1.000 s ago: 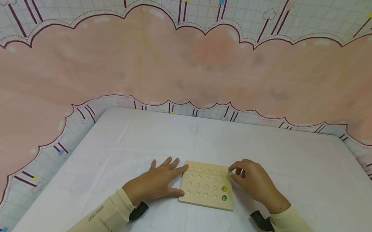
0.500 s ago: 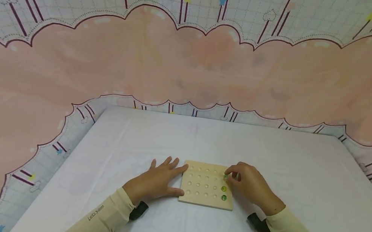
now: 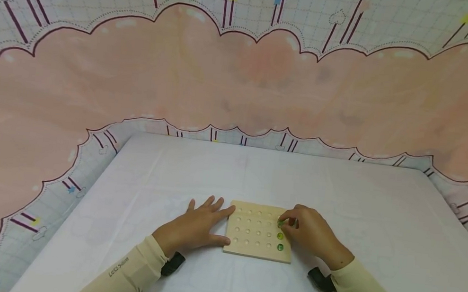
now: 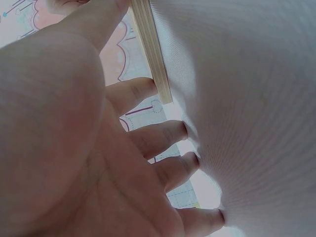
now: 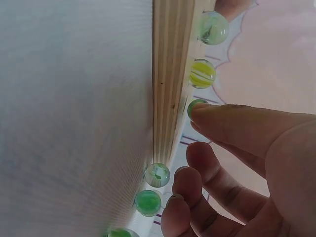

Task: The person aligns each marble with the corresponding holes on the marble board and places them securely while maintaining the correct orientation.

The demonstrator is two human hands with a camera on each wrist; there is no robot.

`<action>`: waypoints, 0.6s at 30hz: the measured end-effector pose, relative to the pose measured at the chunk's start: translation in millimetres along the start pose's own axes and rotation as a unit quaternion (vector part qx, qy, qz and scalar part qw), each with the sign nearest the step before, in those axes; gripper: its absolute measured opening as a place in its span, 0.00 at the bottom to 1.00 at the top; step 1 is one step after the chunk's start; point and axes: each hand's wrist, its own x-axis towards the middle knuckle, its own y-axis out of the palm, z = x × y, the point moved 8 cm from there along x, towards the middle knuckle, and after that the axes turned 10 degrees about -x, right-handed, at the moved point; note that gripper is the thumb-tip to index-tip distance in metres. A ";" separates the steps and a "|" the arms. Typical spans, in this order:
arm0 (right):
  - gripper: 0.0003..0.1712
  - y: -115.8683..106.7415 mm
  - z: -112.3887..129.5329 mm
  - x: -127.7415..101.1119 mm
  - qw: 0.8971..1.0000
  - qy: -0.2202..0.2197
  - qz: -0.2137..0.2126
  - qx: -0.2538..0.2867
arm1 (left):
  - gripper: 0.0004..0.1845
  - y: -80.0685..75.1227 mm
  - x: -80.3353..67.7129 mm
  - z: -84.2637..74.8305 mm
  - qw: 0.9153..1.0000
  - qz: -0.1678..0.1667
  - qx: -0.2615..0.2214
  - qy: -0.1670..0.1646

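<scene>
A square wooden board (image 3: 252, 236) with rows of round dimples lies on the white table. Two green marbles (image 3: 280, 241) sit in its right column near the front. My right hand (image 3: 290, 222) pinches a third green marble (image 3: 280, 223) down at the dimple just behind them. The right wrist view shows a fingertip on that marble (image 5: 194, 106), beside the two seated ones (image 5: 202, 73). My left hand (image 3: 214, 225) lies flat on the table, thumb and forefinger against the board's left edge (image 4: 150, 49).
Loose green marbles (image 5: 157, 175) lie on the white cloth (image 3: 256, 181) by the board's right side, under my right hand. A pink and white patterned curtain (image 3: 242, 70) surrounds the table's back and sides.
My right hand has carried the green marble from the board's far right corner back toward me and lowered it onto the right column. The left hand has stayed put.
</scene>
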 end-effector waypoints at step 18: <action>0.09 7.0 2.3 -2.1 1.000 0.007 0.007 0.000 | 0.45 1.6 -0.4 3.6 1.000 -0.004 0.002 0.006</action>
